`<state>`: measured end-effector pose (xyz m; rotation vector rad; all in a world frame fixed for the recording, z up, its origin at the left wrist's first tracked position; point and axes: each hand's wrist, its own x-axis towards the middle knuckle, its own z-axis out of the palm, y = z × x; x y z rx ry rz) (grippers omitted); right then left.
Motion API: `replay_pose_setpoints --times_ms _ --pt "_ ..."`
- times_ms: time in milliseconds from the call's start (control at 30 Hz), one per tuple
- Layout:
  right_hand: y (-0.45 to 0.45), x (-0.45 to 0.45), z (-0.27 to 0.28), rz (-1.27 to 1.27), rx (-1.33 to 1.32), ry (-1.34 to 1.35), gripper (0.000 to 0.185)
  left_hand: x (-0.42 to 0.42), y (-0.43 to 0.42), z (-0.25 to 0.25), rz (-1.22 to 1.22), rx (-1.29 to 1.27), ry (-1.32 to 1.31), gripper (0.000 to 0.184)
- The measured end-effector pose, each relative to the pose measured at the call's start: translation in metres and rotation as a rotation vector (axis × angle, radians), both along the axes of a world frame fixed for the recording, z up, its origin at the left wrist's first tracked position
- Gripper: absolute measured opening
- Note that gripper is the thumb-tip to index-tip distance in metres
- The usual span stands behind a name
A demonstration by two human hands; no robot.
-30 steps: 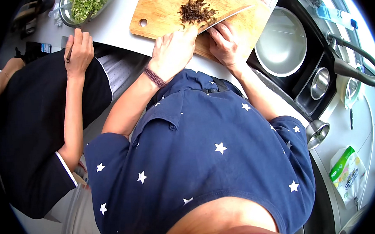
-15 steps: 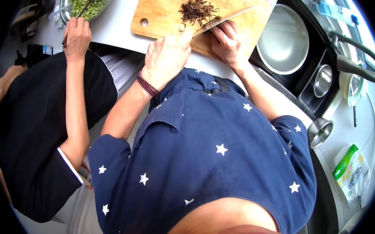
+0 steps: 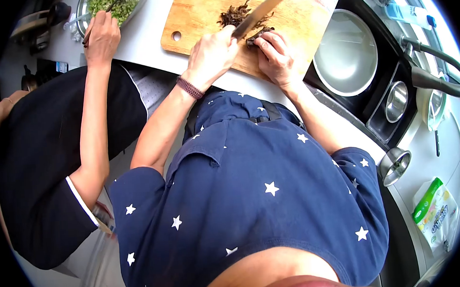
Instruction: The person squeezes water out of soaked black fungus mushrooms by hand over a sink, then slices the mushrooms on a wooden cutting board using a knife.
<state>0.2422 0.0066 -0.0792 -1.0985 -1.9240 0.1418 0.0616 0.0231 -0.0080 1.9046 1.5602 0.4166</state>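
My left hand (image 3: 212, 55), with a dark braided band at its wrist, is closed around the handle end of a knife (image 3: 262, 12). The blade slants up and right across a wooden cutting board (image 3: 195, 20). My right hand (image 3: 276, 59) has its fingers curled over a small bunch of dark, shredded food (image 3: 258, 36) near the board's front edge. Behind the blade and to its left lies a loose pile of dark strips (image 3: 233, 13). The knife handle is mostly hidden by my left hand.
At left, a co-worker's hand (image 3: 102, 38) holds a thin dark stick over a glass bowl (image 3: 81, 19) of chopped greens. To the right are a sink with a large pale bowl (image 3: 345, 51), a small metal bowl (image 3: 396, 101), a faucet (image 3: 437, 80) and a plastic packet (image 3: 435, 210).
The knife blade has swung to a steeper slant, away from my right fingers, uncovering the dark bunch. The co-worker's hand has moved up and right, nearer the bowl of greens.
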Motion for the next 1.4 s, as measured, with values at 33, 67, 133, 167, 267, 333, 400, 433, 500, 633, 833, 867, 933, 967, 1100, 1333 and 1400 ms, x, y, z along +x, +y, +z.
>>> replay_pose_setpoints --times_ms 33,67,133,167,267,333,400,433,500,633,833,867,933,967,1100,1333,1400 --pt "0.000 0.000 -0.002 -0.013 0.008 0.011 0.027 -0.004 -0.001 0.005 -0.010 -0.011 0.032 0.017" --pt "0.000 0.000 -0.004 -0.016 0.013 0.006 0.026 -0.007 -0.008 0.012 -0.018 -0.024 0.064 0.017" --pt "-0.001 0.001 0.000 -0.015 -0.022 -0.019 0.026 -0.005 -0.021 0.036 -0.067 0.009 0.167 0.010" --pt "-0.001 0.000 0.000 -0.019 -0.009 -0.005 0.028 -0.006 -0.028 0.039 -0.090 0.024 0.187 0.009" --pt "0.001 0.000 -0.003 -0.009 0.005 0.001 0.034 -0.006 -0.031 0.041 -0.132 0.018 0.228 0.009" --pt "-0.001 0.001 -0.004 -0.006 -0.028 -0.011 0.036 -0.005 -0.028 0.037 -0.145 -0.003 0.224 0.010" --pt "0.002 0.001 -0.005 0.003 -0.029 0.004 0.035 -0.001 -0.022 0.028 -0.170 0.019 0.268 0.012" --pt "0.002 0.001 -0.002 0.003 -0.042 0.010 0.035 0.004 -0.019 0.027 -0.159 0.020 0.278 0.012" --pt "0.001 0.001 -0.001 0.011 -0.044 0.010 0.035 0.010 -0.014 0.017 -0.142 0.028 0.263 0.012" --pt "0.000 0.002 0.001 0.029 -0.064 -0.028 0.031 0.011 -0.008 0.012 -0.085 -0.040 0.226 0.016" --pt "-0.001 0.015 0.025 0.160 -0.125 -0.247 0.033 -0.006 0.000 0.012 0.026 -0.102 0.121 0.021" --pt "0.004 0.020 0.026 0.188 -0.132 -0.288 0.033 -0.008 0.002 0.015 0.030 -0.099 0.157 0.021" --pt "0.005 0.030 0.029 0.250 -0.167 -0.367 0.033 -0.016 0.003 0.008 0.045 -0.086 0.107 0.020" --pt "0.013 0.037 0.020 0.332 -0.112 -0.370 0.031 -0.018 0.003 0.007 0.043 -0.075 0.087 0.018" --pt "0.031 0.034 0.030 0.373 -0.031 -0.444 0.026 -0.019 0.000 0.002 0.046 -0.018 0.064 0.016" --pt "0.003 0.014 0.026 0.165 -0.108 -0.297 0.029 -0.016 -0.005 0.004 0.083 -0.033 0.101 0.018" --pt "-0.002 0.010 0.032 0.130 -0.126 -0.246 0.027 -0.011 -0.008 0.009 0.070 -0.045 0.149 0.016"
